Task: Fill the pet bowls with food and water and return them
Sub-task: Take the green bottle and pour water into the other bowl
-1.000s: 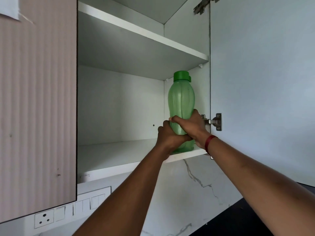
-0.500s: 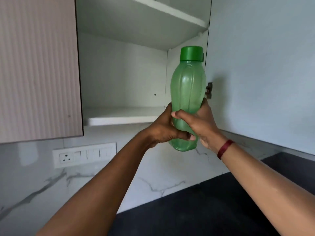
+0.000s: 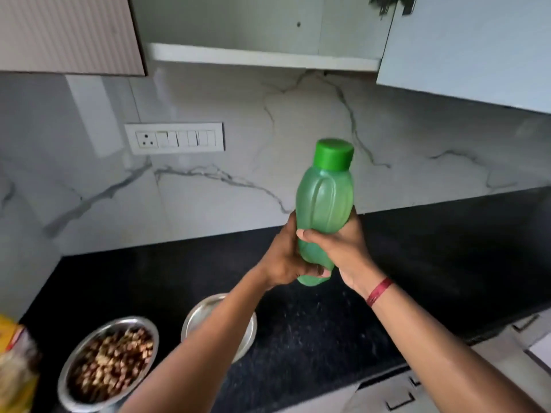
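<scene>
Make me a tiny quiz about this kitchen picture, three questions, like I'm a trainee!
1. True or false: the green bottle has its cap off.
2. Left hand and right hand: which grips the bottle? A) only left B) only right C) both
3. Fill in: the steel bowl nearest the yellow bag holds brown ____.
Key: 1 false. 2 C. 3 food.

I see a black speckled desk (image 3: 417,248) running below the marble wall (image 3: 238,189). On it sits a steel bowl (image 3: 126,321) heaped with brown kibble (image 3: 110,359). Just right of that bowl stands a second steel bowl (image 3: 199,311), partly hidden behind a forearm (image 3: 208,353). Left of the kibble bowl is a yellow packet (image 3: 15,368), its base out of view.
</scene>
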